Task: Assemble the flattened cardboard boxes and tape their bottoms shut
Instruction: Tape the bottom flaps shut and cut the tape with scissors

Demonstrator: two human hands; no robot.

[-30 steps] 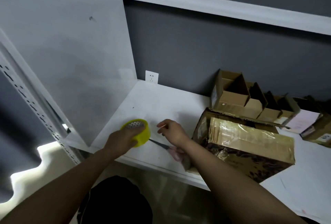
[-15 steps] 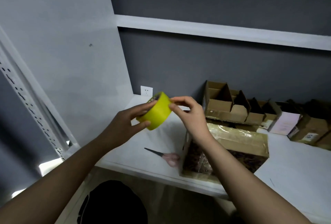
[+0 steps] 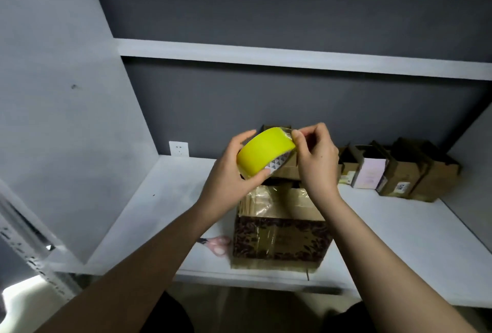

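Observation:
A yellow tape roll (image 3: 262, 150) is held up in the air above the shelf. My left hand (image 3: 231, 175) grips it from the left and below. My right hand (image 3: 315, 157) pinches the roll's right edge, where a bit of clear tape end shows. Below my hands a cardboard box (image 3: 281, 231) with a dark printed front and glossy tape on its top stands on the white shelf (image 3: 165, 199). Its rear part is hidden behind my hands.
Pink-handled scissors (image 3: 218, 243) lie on the shelf just left of the box. A row of assembled small cardboard boxes (image 3: 399, 173) lines the back wall at the right. A wall socket (image 3: 179, 148) sits at the back left. Another shelf board (image 3: 292, 57) runs overhead.
My left hand lifted the tape roll off the shelf and raised it in front of me. My right hand came up to it and now pinches its edge. The view tilted upward.

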